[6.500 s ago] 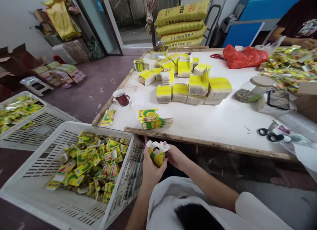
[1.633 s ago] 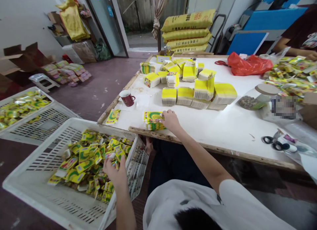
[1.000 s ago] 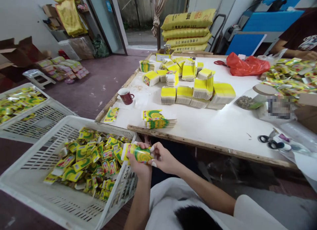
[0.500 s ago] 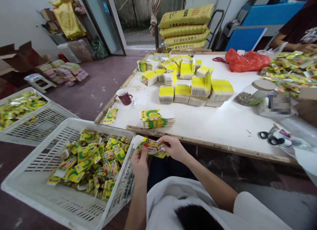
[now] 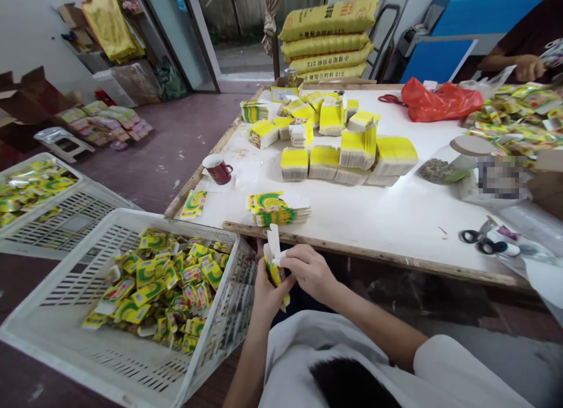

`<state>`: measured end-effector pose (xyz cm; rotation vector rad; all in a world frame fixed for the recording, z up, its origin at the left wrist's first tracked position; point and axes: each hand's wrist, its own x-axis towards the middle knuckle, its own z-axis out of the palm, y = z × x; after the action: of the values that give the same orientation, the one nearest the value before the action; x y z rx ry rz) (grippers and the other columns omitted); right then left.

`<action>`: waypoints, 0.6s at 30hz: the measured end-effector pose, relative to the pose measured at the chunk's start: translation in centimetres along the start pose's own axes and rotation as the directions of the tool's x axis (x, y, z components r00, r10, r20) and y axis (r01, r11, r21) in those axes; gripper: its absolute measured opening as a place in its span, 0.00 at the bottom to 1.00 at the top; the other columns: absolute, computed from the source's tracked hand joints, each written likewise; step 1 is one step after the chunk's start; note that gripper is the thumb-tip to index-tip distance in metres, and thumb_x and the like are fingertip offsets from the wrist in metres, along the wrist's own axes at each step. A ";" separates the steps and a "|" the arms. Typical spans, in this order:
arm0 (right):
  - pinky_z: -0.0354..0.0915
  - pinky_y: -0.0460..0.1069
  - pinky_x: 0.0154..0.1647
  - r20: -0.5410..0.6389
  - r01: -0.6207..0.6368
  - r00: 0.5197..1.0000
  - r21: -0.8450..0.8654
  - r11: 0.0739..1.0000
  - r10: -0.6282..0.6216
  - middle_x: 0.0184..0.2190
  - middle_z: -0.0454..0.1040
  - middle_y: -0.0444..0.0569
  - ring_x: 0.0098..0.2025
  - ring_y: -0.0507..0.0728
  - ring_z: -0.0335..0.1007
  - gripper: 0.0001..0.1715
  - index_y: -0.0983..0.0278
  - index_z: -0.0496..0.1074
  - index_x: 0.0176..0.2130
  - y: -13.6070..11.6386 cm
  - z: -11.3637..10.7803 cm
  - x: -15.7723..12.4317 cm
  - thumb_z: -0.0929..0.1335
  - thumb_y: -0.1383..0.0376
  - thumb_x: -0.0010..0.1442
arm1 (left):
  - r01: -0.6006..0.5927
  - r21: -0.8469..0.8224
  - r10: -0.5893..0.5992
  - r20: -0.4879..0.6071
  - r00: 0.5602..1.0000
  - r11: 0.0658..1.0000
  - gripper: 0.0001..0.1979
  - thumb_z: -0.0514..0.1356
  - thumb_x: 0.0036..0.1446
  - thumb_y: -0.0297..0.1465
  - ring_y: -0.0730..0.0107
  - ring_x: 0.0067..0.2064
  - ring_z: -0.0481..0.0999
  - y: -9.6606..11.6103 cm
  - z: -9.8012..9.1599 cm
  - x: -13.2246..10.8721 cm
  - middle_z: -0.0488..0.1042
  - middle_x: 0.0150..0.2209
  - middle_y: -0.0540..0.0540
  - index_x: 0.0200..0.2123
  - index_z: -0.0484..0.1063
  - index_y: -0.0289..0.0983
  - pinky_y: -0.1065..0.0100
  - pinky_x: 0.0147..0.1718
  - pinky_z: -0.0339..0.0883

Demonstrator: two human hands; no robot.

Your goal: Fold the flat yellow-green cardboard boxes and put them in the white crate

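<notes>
the left hand (image 5: 265, 293) is closed around a small yellow carton (image 5: 275, 274), its thumb on the near side and most of its other fingers lost behind the card. the right hand (image 5: 311, 272) pinches the carton's white flaps (image 5: 273, 241) at the upper end, seemingly between thumb and forefinger, though the fingertips are too small and covered to be sure. the carton is tilted, just off the near edge of the table (image 5: 396, 220) and beside a white crate (image 5: 74, 329); its far side and inside are hidden.

the crate holds a heap of folded cartons (image 5: 162, 282), the lower ones buried. a second crate (image 5: 73, 223) is cut off by the left edge.

on the table, flat cartons (image 5: 273, 210) lie stacked near the edge, beyond them yellow-topped bundles (image 5: 325, 160) that partly cover one another. a mug (image 5: 219, 170) stands to the left. what the red bag (image 5: 440, 102) contains cannot be seen, and a pixelated patch masks something beside the jar (image 5: 440, 162). at the far right a person (image 5: 528, 36) is cut off by the frame, one hand above a heap of packets (image 5: 519, 115).
</notes>
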<state>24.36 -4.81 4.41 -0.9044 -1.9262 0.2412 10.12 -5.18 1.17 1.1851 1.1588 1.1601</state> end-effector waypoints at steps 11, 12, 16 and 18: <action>0.59 0.45 0.25 0.287 -0.686 0.604 0.662 0.302 0.743 0.19 0.67 0.39 0.22 0.50 0.61 0.21 0.64 0.68 0.29 1.3 -1.1 0.9 0.75 0.51 0.51 | -0.204 0.538 0.175 0.105 0.979 0.818 0.42 0.68 0.49 0.38 0.55 0.52 0.77 0.3 -0.6 -0.9 0.74 0.53 0.37 0.63 0.52 0.38 0.59 0.48 0.72; 0.60 0.45 0.24 0.355 -0.697 0.552 0.693 0.184 0.754 0.19 0.68 0.40 0.22 0.50 0.62 0.21 0.64 0.69 0.28 1.4 -0.9 0.9 0.73 0.49 0.52 | -0.240 0.536 0.220 0.102 0.970 0.809 0.41 0.68 0.50 0.38 0.55 0.52 0.78 0.3 -0.4 -1.1 0.75 0.53 0.37 0.63 0.53 0.37 0.59 0.48 0.73; 0.67 0.48 0.30 0.550 -0.640 0.405 0.741 -0.203 0.731 0.26 0.76 0.46 0.28 0.55 0.71 0.21 0.64 0.73 0.34 1.6 0.7 0.2 0.72 0.49 0.51 | -0.309 0.568 0.336 0.060 0.940 0.763 0.39 0.66 0.50 0.36 0.54 0.53 0.77 0.4 0.5 -1.0 0.73 0.54 0.36 0.62 0.53 0.37 0.58 0.49 0.73; 0.70 0.49 0.36 0.545 -0.614 0.398 0.756 -0.228 0.738 0.31 0.79 0.47 0.32 0.56 0.74 0.22 0.63 0.74 0.36 1.9 1.4 -0.2 0.73 0.48 0.51 | -0.314 0.572 0.335 0.071 0.940 0.758 0.41 0.66 0.51 0.35 0.53 0.58 0.74 0.7 0.7 -0.6 0.69 0.59 0.34 0.64 0.51 0.38 0.57 0.53 0.71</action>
<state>24.22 -3.33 2.60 -0.9610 -0.4949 1.8084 10.78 -5.77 1.88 1.9032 1.4267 1.1132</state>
